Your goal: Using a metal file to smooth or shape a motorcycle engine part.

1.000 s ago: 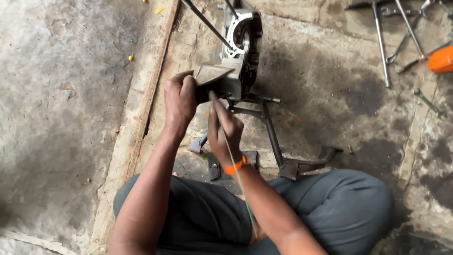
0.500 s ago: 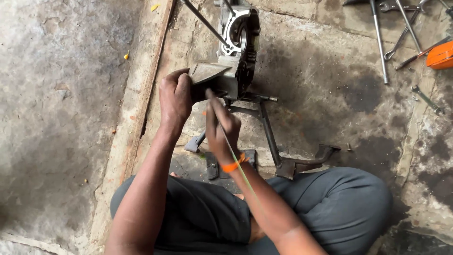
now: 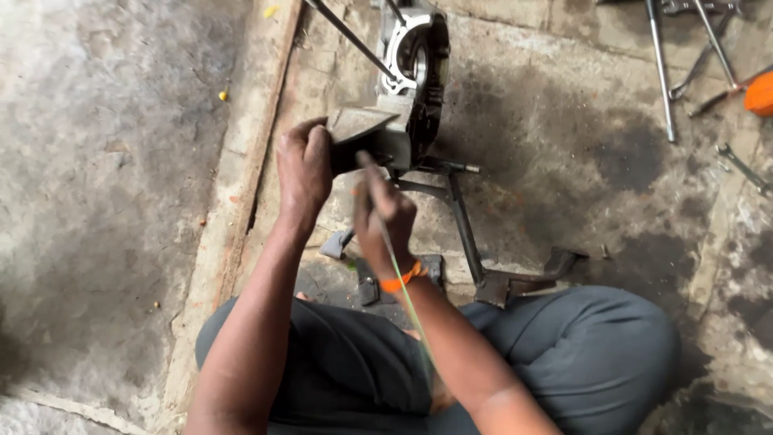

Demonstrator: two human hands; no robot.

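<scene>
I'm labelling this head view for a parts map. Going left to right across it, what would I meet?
Yellow scrap → wooden plank edge → left hand → right hand holding a thin tool → grey metal engine casing → dark stand leg → long metal rod → orange object.
</scene>
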